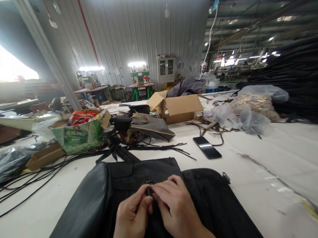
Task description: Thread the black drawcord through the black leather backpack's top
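The small black zipper pull on the black fabric bag sits pinched in our left hand and right hand; we keep both grips closed tight, steady.

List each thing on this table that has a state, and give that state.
black bag: lying flat on the table, both hands on it
left hand: fingertips pinched on a small black part of the bag
right hand: fingertips pinched at the same spot
phone: face up, screen dark
cardboard box: flaps open
green carton: open, filled
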